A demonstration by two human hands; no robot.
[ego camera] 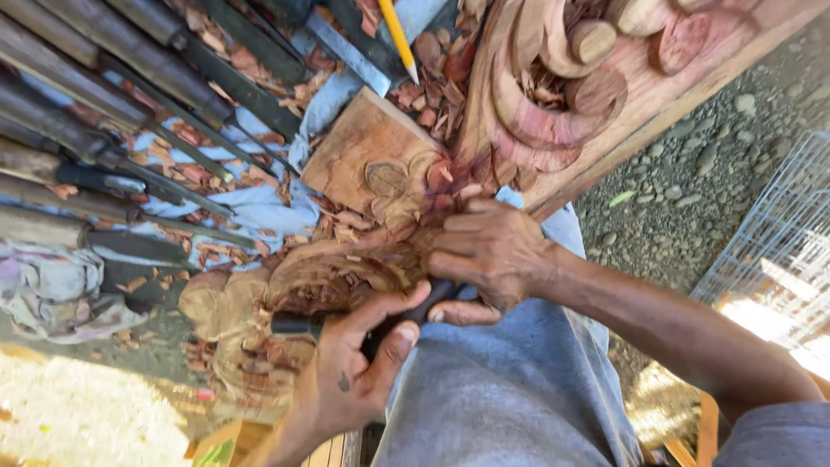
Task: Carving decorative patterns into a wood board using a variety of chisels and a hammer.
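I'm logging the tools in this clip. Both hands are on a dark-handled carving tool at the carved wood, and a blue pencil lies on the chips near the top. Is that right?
Not quite: the pencil is yellow, not blue, as the head view shows. The rest holds: the left hand and the right hand are both on the dark-handled carving tool at the carved wood, and the pencil lies on the wood chips near the top.

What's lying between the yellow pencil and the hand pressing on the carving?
In the head view, reddish wood chips and a small carved block lie between the yellow pencil and that hand.
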